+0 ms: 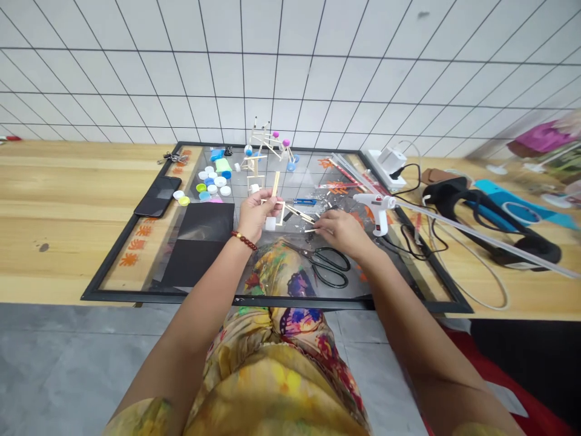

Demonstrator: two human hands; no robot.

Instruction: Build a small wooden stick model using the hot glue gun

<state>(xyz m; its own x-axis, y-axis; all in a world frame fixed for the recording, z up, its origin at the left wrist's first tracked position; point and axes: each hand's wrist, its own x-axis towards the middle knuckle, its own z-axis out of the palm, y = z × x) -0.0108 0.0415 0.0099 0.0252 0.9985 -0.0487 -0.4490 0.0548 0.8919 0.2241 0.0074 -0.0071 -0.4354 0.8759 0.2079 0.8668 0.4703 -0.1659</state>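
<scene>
My left hand (254, 219), with a beaded bracelet on its wrist, grips a small wooden stick frame (281, 213) that has a white piece (270, 223) at its lower end. To the right, my right hand (344, 232) is low over the glass board, thumb and fingers pinched together. A short pale wooden stick (310, 230) pokes out at those fingertips. More thin sticks (300, 213) lie between the hands. A blue utility knife (304, 201) rests just beyond them, and black-handled scissors (330, 266) lie nearer me.
Bottle caps (213, 189), black card (200, 242) and a phone (158, 197) lie left. A stick model (262, 145) stands at the back. To the right are a white glue gun (379, 212), its cable, a power strip (385, 169) and a black strap-like object (490, 224).
</scene>
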